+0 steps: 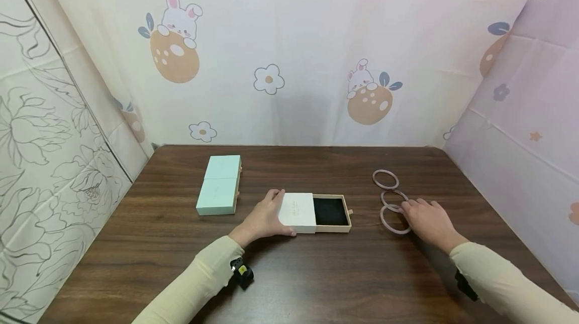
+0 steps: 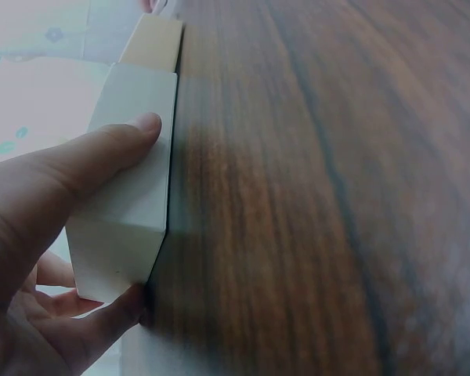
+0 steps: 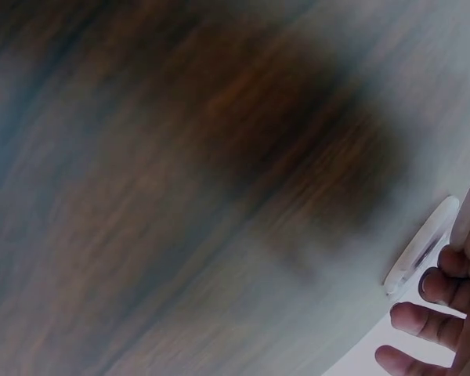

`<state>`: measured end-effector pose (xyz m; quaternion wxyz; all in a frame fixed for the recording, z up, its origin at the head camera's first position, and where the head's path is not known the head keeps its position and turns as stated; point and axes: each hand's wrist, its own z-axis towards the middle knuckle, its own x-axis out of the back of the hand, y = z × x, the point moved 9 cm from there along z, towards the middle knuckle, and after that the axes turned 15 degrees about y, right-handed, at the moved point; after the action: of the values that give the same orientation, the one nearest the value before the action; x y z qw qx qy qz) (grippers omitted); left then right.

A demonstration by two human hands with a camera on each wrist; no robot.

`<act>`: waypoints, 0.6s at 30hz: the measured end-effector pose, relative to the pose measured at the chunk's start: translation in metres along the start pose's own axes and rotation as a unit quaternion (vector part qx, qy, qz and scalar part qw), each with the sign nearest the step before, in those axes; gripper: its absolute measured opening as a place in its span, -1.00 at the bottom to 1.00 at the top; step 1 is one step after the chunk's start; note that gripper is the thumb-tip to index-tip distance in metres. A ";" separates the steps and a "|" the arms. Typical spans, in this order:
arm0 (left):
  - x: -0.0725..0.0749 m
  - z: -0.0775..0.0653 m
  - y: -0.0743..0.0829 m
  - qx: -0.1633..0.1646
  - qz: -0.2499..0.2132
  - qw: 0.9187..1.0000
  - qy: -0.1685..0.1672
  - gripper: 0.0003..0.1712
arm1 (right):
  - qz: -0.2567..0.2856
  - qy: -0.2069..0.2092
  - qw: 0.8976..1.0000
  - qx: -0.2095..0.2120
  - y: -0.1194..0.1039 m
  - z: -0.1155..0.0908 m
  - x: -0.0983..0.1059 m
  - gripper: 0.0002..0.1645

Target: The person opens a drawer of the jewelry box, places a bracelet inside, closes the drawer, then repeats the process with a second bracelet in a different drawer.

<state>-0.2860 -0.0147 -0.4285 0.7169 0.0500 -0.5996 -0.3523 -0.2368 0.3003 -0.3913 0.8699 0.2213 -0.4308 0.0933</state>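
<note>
My left hand grips the white sleeve of a small drawer box by its left end, with the thumb along the near side. Its drawer sticks out to the right, showing a black lining and a small pull tab. At the right lie pale pinkish bangles in a row: a back one, a middle one and a front one, the last two overlapping. My right hand pinches the right edge of the middle bangle; a raised bangle meets its fingers in the right wrist view.
Two mint-green boxes with small tabs lie end to end at the back left of the brown wooden table. A printed curtain hangs behind the table, with more cloth on both sides.
</note>
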 end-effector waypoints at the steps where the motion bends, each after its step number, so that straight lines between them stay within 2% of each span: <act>1: 0.000 0.000 0.000 0.001 0.001 1.000 -0.001 0.31 | 0.001 -0.002 1.000 0.000 0.000 0.000 -0.001 -0.75; 12: -0.002 0.001 -0.002 0.002 0.007 1.000 -0.002 0.32 | 0.008 -0.001 1.000 0.007 -0.006 0.008 -0.003 -0.73; 18: -0.001 0.001 -0.001 0.000 0.005 1.000 -0.003 0.31 | 0.006 -0.017 1.000 0.003 -0.007 0.013 -0.003 -0.73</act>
<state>-0.2875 -0.0141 -0.4295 0.7170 0.0461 -0.6015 -0.3491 -0.2455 0.2883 -0.3895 0.8611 0.2227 -0.4469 0.0955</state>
